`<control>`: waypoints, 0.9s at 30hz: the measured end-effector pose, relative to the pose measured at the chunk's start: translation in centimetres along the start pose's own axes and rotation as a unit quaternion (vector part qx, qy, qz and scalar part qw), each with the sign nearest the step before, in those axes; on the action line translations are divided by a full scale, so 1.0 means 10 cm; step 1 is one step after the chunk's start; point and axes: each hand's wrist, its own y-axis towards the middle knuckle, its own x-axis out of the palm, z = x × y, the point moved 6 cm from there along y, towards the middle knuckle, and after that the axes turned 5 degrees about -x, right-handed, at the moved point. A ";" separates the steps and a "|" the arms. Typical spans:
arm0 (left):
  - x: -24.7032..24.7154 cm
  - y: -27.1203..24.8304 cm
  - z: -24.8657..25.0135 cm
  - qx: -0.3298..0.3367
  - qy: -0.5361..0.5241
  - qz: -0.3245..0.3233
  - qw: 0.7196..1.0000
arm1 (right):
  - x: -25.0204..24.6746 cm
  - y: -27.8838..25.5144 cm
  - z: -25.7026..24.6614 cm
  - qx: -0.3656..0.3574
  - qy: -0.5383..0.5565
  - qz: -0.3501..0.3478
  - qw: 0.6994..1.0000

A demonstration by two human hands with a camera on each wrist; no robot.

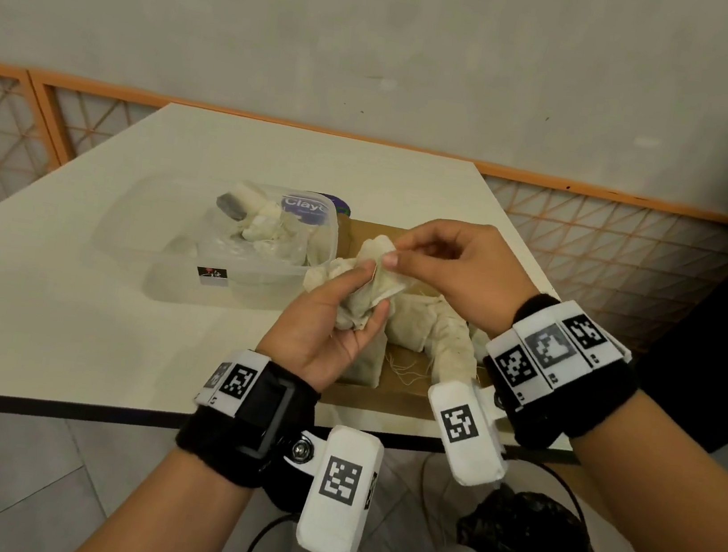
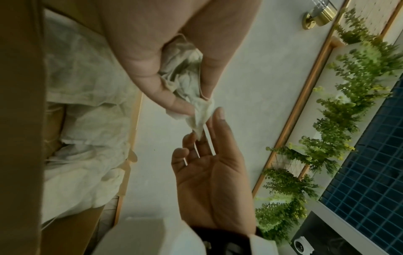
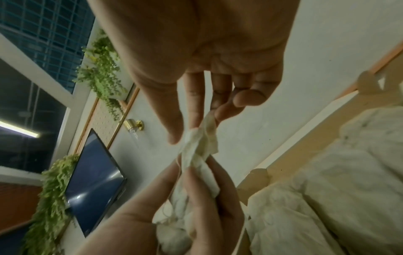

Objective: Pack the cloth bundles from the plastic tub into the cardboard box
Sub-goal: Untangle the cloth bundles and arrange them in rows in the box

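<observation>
Your left hand (image 1: 331, 325) cradled a crumpled cloth bundle (image 1: 368, 283) above the cardboard box (image 1: 387, 398); your right hand (image 1: 449, 271) pinched its top corner. Both grips were clenched on soft, wrinkled cream fabric. Best lower it beside the bundles already packed; more waited in the clear plastic tub (image 1: 178, 249) on the table (image 1: 71, 281).

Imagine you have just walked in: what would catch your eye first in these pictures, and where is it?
First, the two hands in the middle: the left hand grips a crumpled cloth bundle from below while the right hand pinches its top corner. Right beneath them sits the cardboard box, with pale bundles already in it. To its left on the white table stands the clear plastic tub, with more bundles inside.
</observation>
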 end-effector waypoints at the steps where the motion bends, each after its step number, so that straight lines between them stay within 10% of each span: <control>1: 0.00 -0.01 0.03 0.004 -0.002 -0.002 1.000 | 0.02 0.02 -0.01 0.001 -0.018 -0.009 1.000; 14: -0.40 -0.01 0.13 -0.016 -0.128 0.036 0.991 | -0.10 0.25 -0.15 0.025 0.065 -0.035 0.997; 27: -0.82 0.11 0.05 0.016 -0.092 0.036 0.995 | 0.04 -0.09 0.35 0.098 -0.240 -0.286 0.923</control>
